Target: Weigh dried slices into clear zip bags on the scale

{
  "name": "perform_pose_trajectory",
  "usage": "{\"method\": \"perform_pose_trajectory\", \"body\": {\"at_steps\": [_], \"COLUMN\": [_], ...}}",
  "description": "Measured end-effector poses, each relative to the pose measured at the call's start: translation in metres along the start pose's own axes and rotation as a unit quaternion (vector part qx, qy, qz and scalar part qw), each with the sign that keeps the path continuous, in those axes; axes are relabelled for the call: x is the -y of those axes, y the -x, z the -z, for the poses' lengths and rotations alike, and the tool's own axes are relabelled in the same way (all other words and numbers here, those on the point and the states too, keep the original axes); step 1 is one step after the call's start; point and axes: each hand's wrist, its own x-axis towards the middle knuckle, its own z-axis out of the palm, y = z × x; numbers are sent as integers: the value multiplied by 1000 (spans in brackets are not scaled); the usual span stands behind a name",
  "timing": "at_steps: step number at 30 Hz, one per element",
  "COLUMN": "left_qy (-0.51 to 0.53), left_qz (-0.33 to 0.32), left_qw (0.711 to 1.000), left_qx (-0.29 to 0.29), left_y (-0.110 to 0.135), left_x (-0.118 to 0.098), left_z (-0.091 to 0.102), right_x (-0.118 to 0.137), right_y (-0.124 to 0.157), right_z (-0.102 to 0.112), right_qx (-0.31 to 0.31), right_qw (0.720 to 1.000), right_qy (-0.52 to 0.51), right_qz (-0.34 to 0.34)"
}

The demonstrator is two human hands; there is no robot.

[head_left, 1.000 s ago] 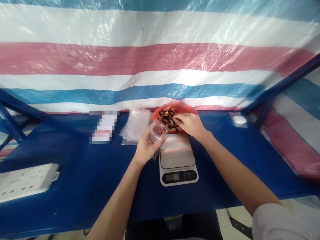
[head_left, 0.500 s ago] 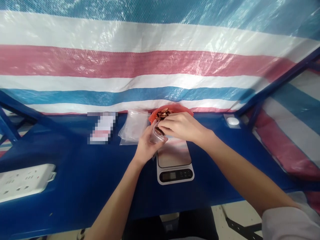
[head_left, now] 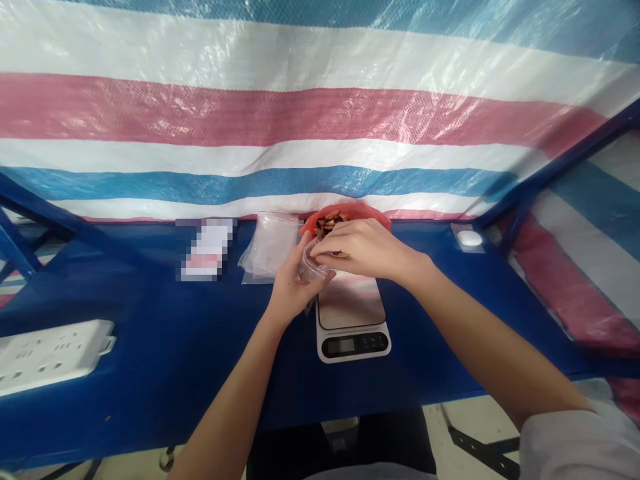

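The left hand (head_left: 293,283) is clamped around a small clear plastic bag (head_left: 314,268), thumb on the near side; the bag's mouth gapes upward and its lower part is largely hidden by the palm. The right hand (head_left: 357,247) is at that mouth, fingers bent and close together. Its fingertips are partly obscured at the bag's rim, so whether they grip a piece cannot be told; the bag's contents are likewise unclear.

Directly behind, dark-edged brown slices (head_left: 327,223) lie in a red bag (head_left: 373,212), the right hand covering much of the heap. The clear bag is held above the far left part of a kitchen scale (head_left: 354,307); the scale's far end is concealed by the hands, and its display figures are illegible.

Left of the hands, flat clear bags (head_left: 267,247) lie overlapping on the blue table (head_left: 190,373). Beyond them, a pixelated item (head_left: 207,250) cannot be identified. The power strip (head_left: 50,353) is cut off by the left edge.
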Motion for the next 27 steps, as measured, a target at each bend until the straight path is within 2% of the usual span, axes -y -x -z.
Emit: {"method": "perform_pose_trajectory", "body": {"at_steps": [2, 7, 12, 18, 23, 27], "left_qy": [0, -41, -107, -158, -225, -299], "left_qz": [-8, -46, -95, -152, -165, -156], "left_qw": [1000, 998, 990, 972, 952, 934], "left_qx": [-3, 5, 19, 79, 126, 120], "left_y": [0, -2, -4, -6, -7, 5], "left_x": [2, -3, -15, -17, -13, -12], "left_z": [-1, 1, 3, -8, -25, -28], "right_x": [-2, 4, 20, 34, 29, 15], "right_y": [3, 14, 27, 42, 63, 85], "right_z": [3, 8, 12, 19, 10, -7], "right_qx": [3, 20, 15, -6, -11, -69], "right_qw": [999, 990, 984, 968, 951, 935], "right_qy": [-42, -123, -109, -115, -125, -165], "right_qz": [-3, -67, -141, -224, -283, -306]}}
